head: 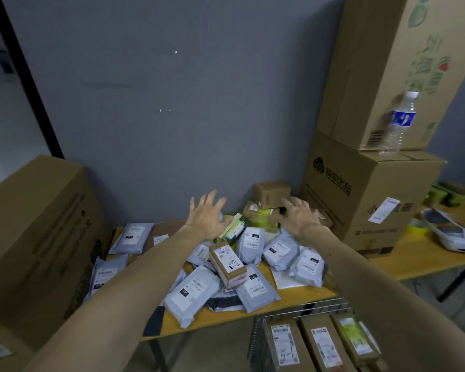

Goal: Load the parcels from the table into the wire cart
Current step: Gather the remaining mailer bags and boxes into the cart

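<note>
Holding left hand (206,214) and right hand (298,216) empty, fingers spread, above heaped grey plastic mailer parcels (191,294) on yellow wooden table (309,292), beside brown cardboard cartons (360,205) far right, with silver wire cart (320,308) near right.

Both arms outstretched; left hand (204,213), right hand (298,214) spread-fingered

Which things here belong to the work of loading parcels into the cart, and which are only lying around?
For the job: grey mailer bags; small labelled box; brown boxes at the back; table; wire cart; boxes already inside it; left hand and right hand, both spread open.

Lying about: water bottle; stacked cartons; left carton; yellow tape roll.
</note>
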